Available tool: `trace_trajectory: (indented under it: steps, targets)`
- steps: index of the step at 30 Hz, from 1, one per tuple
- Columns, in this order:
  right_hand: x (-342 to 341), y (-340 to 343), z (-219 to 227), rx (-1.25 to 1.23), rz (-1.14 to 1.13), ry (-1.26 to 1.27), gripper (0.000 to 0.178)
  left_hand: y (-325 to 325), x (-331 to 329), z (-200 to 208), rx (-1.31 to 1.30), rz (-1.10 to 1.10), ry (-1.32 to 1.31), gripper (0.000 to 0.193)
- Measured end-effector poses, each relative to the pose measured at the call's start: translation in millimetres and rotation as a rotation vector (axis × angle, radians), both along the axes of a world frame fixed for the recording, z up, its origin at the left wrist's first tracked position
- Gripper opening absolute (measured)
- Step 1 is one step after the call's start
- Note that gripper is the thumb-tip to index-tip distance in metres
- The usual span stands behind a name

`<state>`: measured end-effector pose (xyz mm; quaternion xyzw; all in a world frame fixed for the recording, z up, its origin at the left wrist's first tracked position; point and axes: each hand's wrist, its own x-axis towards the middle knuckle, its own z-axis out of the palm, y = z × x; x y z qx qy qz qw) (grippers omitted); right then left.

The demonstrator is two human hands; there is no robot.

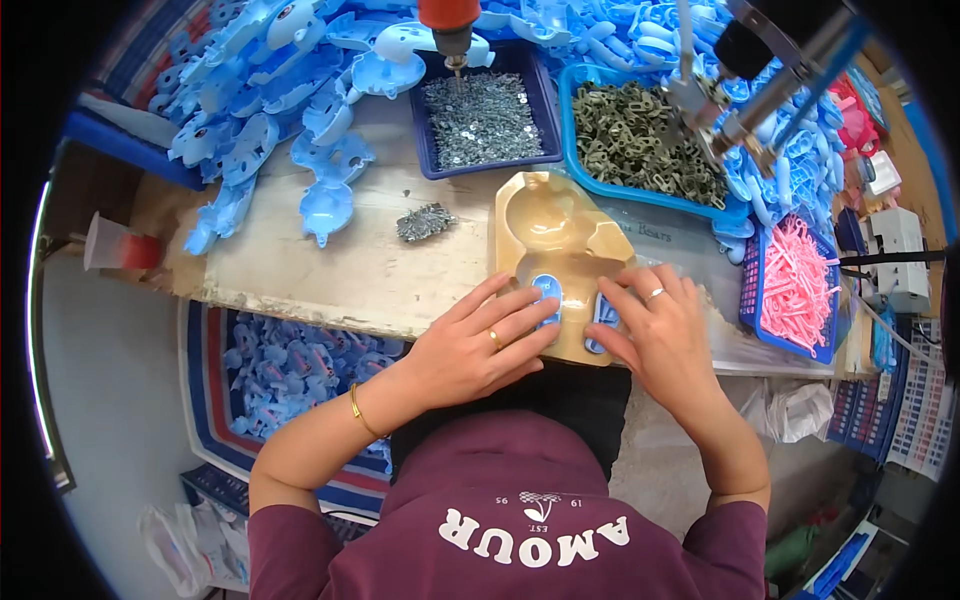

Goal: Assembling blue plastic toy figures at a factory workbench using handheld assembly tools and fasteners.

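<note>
A tan moulded holder with rounded hollows lies at the table's front edge. My left hand reaches over its near left side, fingers stretched out. Those fingertips rest on a small blue plastic piece seated in the holder. At the near right side, my right hand bends its thumb and fingers around another small blue plastic piece. Its fingers partly cover that piece. Above the table hangs a red power screwdriver, its bit pointing down.
Behind the holder stand a dark tray of small screws and a blue tray of dark metal clips. Pink plastic parts fill a basket on the right. Blue plastic shells pile up at the back left. A metal arm overhangs the right.
</note>
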<state>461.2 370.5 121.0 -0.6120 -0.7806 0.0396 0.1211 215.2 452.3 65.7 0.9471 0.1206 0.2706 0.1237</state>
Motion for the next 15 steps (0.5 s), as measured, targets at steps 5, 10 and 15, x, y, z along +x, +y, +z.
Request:
trace_trajectory:
  steps: [5, 10, 15]
  targets:
    - [0.8, -2.5, -3.0, 0.029, -0.032, 0.038, 0.048, 23.4, -39.1, -3.9, 0.097, 0.269, -0.027, 0.040]
    - [4.4, -0.3, 6.4, 0.107, -0.041, 0.056, 0.045, 66.8, -92.6, -4.3, 0.248, 0.875, 0.076, 0.034]
    - [-2.5, 7.6, 9.7, 0.097, 0.011, 0.194, 0.036, 69.0, -126.4, 13.6, -0.130, 0.726, -0.110, 0.018]
